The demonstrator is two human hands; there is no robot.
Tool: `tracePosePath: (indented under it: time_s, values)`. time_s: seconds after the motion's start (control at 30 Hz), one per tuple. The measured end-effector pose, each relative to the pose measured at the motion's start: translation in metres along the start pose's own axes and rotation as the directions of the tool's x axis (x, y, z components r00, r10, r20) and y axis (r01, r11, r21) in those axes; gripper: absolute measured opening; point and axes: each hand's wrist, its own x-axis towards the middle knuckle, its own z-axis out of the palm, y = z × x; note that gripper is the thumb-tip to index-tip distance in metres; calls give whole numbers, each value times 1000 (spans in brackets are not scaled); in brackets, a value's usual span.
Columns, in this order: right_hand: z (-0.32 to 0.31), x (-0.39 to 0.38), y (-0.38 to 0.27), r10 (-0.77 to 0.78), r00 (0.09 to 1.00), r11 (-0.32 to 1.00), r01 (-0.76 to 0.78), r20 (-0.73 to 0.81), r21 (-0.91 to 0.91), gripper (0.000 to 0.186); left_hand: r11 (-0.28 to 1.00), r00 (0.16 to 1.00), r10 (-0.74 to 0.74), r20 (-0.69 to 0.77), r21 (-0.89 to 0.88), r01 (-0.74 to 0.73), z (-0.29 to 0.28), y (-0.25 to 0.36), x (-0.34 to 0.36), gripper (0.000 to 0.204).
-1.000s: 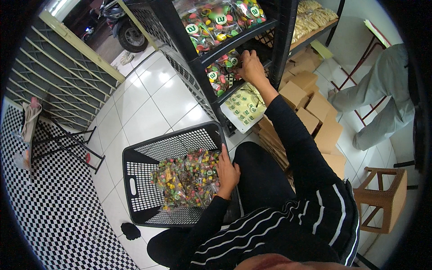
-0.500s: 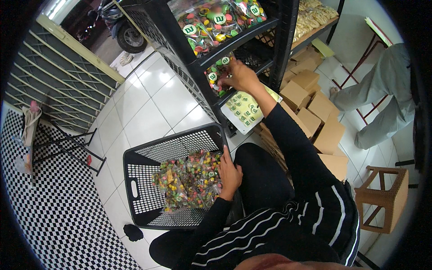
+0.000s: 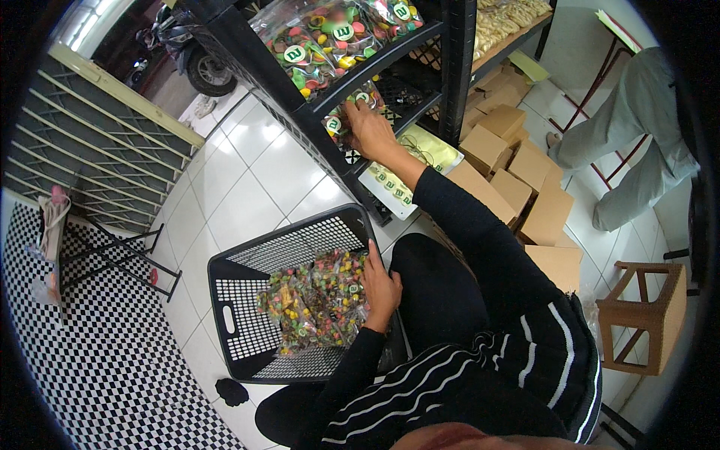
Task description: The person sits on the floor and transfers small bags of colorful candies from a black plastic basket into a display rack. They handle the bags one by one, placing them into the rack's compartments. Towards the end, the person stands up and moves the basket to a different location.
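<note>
The half-curled right hand [image 3: 370, 133] is shifting within grasp of shelved bags [image 3: 334, 125], hold unclear, left hand [image 3: 382, 291] resting loosely open on the basket [image 3: 287, 234]

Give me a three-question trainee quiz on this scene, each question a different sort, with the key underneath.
1. Pick one. The right hand is at:
A) the cardboard boxes
B) the bags in the black rack
C) the motorcycle

2. True or false: the left hand rests at the side of the black basket.

3. Fill the gap: the stool near the picture's right edge is ____ in colour.

Key: 1. B. 2. True. 3. Brown.
</note>
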Motion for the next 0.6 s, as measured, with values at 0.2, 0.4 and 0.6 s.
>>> tracePosePath:
  time_s: [0.2, 0.4, 0.6]
  values:
    - [14, 10, 12, 53, 998, 999, -53, 17, 8, 40, 999, 999, 38, 1, -32, -38, 0, 2, -2, 90]
    - [37, 20, 12, -8, 999, 998, 6, 40, 58, 42, 999, 1000, 29, 3, -32, -29, 1, -1, -1, 90]
    - [-13, 48, 52, 163, 987, 956, -158, 4, 249, 51, 999, 1000, 29, 6, -29, -29, 0, 0, -2, 90]
